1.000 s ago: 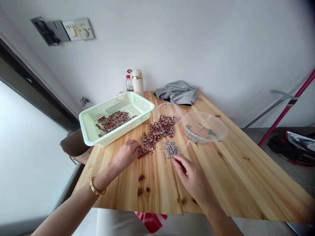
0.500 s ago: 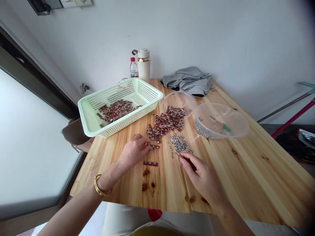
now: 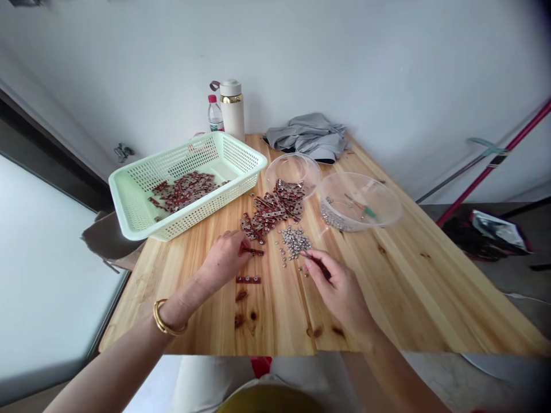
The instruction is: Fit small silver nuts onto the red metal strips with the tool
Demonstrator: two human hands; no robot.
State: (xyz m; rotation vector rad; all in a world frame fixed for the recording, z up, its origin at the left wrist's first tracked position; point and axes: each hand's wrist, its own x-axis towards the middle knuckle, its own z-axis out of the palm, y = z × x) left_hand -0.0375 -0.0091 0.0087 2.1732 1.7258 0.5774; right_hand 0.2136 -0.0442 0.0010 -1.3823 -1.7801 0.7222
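My left hand (image 3: 227, 252) pinches the end of a dark red strip (image 3: 255, 251) just above the wooden table. Closer to me lies another red strip (image 3: 248, 280), bearing three silver round pieces. My right hand (image 3: 329, 275) is closed around dark tweezers (image 3: 317, 265), whose tips reach the near edge of a heap of small silver nut-like pieces (image 3: 295, 241); whether the tips grip one is too small to tell. Beyond both hands, a pile of red strips (image 3: 275, 209) spills from a clear round tub lying at the back.
A pale green basket (image 3: 206, 214) with more red strips stands at the left. On the right, a clear tub (image 3: 390, 215) contains silver pieces and a green-handled tool. A cream flask (image 3: 233, 115), a small bottle (image 3: 215, 117) and grey cloth (image 3: 307, 136) are at the back.
My view has swung to the right, so the table's things appear farther left. The strip in my left hand has tipped onto its edge. My right hand stays by the silver heap with the tweezers.
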